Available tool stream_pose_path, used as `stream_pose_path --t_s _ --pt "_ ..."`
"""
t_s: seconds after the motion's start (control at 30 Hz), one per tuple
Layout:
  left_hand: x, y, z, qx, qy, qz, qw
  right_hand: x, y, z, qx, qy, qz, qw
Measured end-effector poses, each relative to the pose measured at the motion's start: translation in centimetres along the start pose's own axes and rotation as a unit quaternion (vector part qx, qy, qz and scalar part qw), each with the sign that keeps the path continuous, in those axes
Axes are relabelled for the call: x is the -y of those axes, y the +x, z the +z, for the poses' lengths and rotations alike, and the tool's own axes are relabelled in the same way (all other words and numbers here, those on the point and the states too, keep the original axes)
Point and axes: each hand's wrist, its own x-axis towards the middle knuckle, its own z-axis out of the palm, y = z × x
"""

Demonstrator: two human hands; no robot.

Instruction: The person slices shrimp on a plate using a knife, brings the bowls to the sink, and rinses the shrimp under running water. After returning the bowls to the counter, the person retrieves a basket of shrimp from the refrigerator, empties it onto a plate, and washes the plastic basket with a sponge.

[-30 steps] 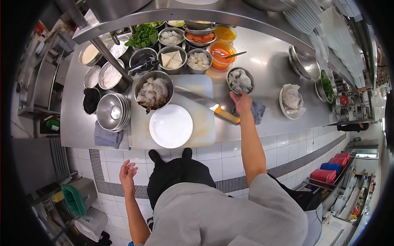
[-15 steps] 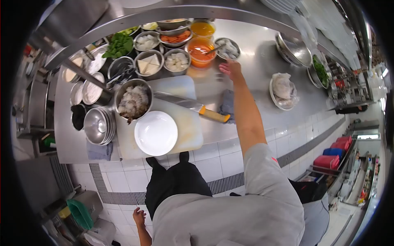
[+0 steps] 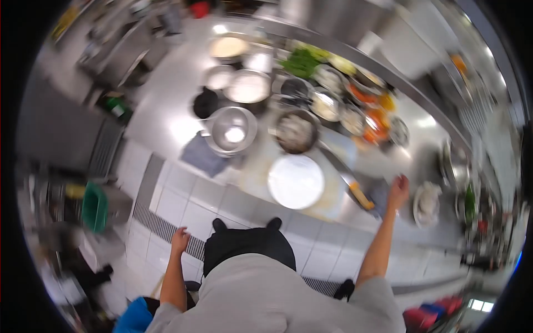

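My left hand point(image 3: 180, 240) hangs low over the tiled floor, fingers loosely apart and nothing in them. Above the counter's right part is my right hand point(image 3: 398, 191), its fingers smeared by motion. It is nearest to a dark grey cloth point(image 3: 380, 195) and a white bowl with a pale, plastic-wrapped lump point(image 3: 427, 204). A large knife point(image 3: 360, 194) with a yellowish handle lies across the cutting board point(image 3: 330, 201). On that board sit a white plate point(image 3: 296, 181) and a metal bowl of what look like raw shrimp point(image 3: 297, 131).
Stacked metal bowls point(image 3: 232, 130) stand at the left beside a folded grey cloth point(image 3: 202, 155). Containers of cut vegetables, orange sauce point(image 3: 376, 125) and leafy greens point(image 3: 301, 62) line the back. A metal shelf edge point(image 3: 383, 69) overhangs them. Someone's blue garment point(image 3: 133, 316) shows at lower left.
My view has swung left and blurred. My right hand has drawn back from beside the sauce container towards the grey cloth. My left hand has come further forward, over the floor.
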Motion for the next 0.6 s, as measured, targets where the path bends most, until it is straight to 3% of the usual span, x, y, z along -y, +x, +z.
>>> stream_pose_path --t_s 0.17,0.23,0.27,0.4,0.47,0.53,0.6 --pt "-4.9 -0.4 -3.7 -0.069 -0.041 -0.004 0.997 16.8 -7.7 1.8 0.015 0.174 -0.119 0.977" --pt "-4.0 -0.6 -5.2 -0.049 -0.029 -0.043 0.997 23.3 -11.5 4.2 -0.016 0.163 -0.265 0.95" --pt "-2.4 -0.7 -6.2 -0.068 -0.042 -0.049 0.996 26.9 -13.5 5.6 -0.01 0.181 -0.278 0.943" --pt "8.5 -3.2 -6.4 -0.089 -0.075 -0.093 0.989 40.4 -23.7 10.0 0.164 0.286 -0.351 0.876" --pt "11.7 -5.1 -7.6 -0.094 -0.108 -0.119 0.983 46.6 -28.8 11.7 0.266 0.305 -0.416 0.814" --pt "12.9 -7.7 -8.6 -0.101 -0.113 -0.204 0.967 50.7 -33.1 14.5 0.305 0.322 -0.491 0.75" --pt "17.9 -10.0 -6.7 -0.152 -0.167 -0.241 0.944 54.6 -37.1 16.2 0.372 0.342 -0.489 0.711"
